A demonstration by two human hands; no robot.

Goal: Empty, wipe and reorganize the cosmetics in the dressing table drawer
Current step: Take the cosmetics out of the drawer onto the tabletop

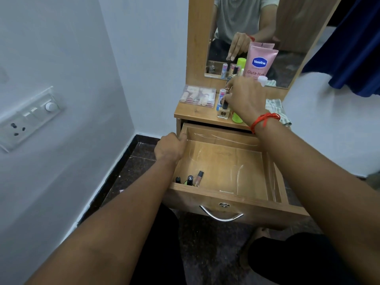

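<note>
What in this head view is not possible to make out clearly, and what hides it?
1. Head view, three small cosmetics in the drawer: lower parts hidden by its front wall, labels too small.
2. Head view, Vaseline tube: lower text covered by the right hand.
3. Head view, nail polish bottle: whether the right hand pinches its cap; the hand's back hides the fingertips.

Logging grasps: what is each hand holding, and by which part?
Right hand pinches the nail polish bottle by its black cap; left hand grips the drawer by its left wall.
</note>
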